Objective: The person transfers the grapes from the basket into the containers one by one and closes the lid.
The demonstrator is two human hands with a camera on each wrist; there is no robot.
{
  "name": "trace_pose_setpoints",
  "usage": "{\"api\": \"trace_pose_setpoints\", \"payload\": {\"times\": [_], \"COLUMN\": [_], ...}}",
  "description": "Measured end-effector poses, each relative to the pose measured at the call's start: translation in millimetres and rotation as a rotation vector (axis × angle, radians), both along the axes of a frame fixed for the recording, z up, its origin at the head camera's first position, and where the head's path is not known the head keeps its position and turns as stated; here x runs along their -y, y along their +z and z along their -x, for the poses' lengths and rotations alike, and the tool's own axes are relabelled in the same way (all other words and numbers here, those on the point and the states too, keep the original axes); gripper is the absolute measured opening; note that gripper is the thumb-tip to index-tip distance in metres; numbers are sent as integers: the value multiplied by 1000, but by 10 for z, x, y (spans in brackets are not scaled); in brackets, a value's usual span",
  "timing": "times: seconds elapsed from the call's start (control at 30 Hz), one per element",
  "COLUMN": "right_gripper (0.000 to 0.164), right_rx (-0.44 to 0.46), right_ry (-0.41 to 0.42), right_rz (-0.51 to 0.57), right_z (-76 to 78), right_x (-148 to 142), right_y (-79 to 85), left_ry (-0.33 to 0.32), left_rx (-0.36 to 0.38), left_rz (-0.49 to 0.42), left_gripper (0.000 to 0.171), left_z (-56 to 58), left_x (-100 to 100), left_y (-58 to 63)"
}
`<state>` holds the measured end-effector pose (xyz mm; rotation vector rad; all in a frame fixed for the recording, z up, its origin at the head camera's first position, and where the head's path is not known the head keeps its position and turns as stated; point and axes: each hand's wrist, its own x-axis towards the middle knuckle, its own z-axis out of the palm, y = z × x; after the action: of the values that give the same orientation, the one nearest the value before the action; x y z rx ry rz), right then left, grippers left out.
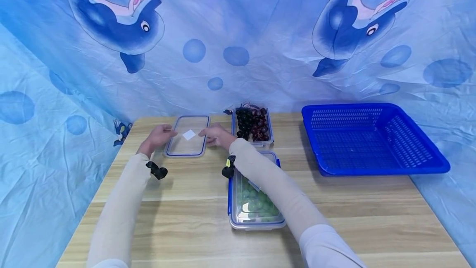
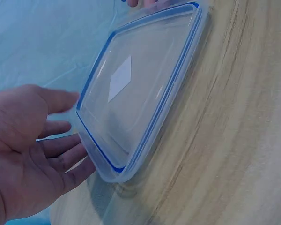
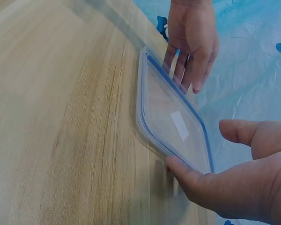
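Observation:
A clear plastic container lid (image 1: 182,148) with a blue sealing ring lies at the table's back left, ring side up. It bears a white square label (image 1: 189,135). My left hand (image 1: 160,135) is at its left edge, fingers loosely extended; in the left wrist view the fingertips (image 2: 86,166) come right up to the rim. On the opposite side, my right hand (image 1: 220,135) has its fingers reaching to the lid's edge, with the thumb held apart in the right wrist view. Neither hand grips the lid.
To the right of the lid, an uncovered container (image 1: 270,135) holds dark and red grapes. Nearer, under my right forearm, stands a lidded container (image 1: 256,220) of green grapes. A blue plastic basket (image 1: 375,171) sits at the right. Behind the table hangs a blue dolphin-print sheet (image 1: 238,20).

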<state>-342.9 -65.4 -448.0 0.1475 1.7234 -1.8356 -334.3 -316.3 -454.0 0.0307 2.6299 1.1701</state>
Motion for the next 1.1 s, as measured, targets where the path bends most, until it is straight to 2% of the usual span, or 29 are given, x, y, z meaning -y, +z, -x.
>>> {"api": "trace_pose_setpoints", "payload": {"times": [0.2,0.3,0.33,0.43,0.53,0.6,0.7,0.77,0.83,0.97,1.1], "right_gripper": [52,55,57,58,55,54,59,61,62,58,56], "right_rx": [-15,-21,-36,-50,-73,-69,-98,-116,-135,-170,-214], "right_ry": [-76,-112,-105,-81,-44,-45,-6,1,18,12,-13], "right_rz": [-35,-89,-88,-127,-113,-121,-68,-36,-9,5,6], "right_z": [-41,-12,93,211,196,-45,-138,-146,-60,-124,-143], "right_x": [4,3,4,-48,-179,-292,-497,-628,-760,-1047,-1306], "right_y": [48,90,-16,-53,55,407,587,625,540,598,599], "left_ry": [37,66,74,100,112,118,129,124,114,59,13], "left_rx": [-47,-62,-67,-63,-47,-26,14,31,50,59,40], "left_rz": [-45,-102,-123,-211,-318,-389,-498,-547,-585,-624,-658], "left_gripper": [58,57,57,59,64,67,71,73,76,76,71], "left_z": [-80,-122,-136,-165,-190,-214,-243,-260,-267,-267,-250], "left_x": [14,31,38,34,1,-32,-106,-173,-250,-444,-672], "left_y": [-10,26,45,110,189,246,314,351,384,439,437]}}
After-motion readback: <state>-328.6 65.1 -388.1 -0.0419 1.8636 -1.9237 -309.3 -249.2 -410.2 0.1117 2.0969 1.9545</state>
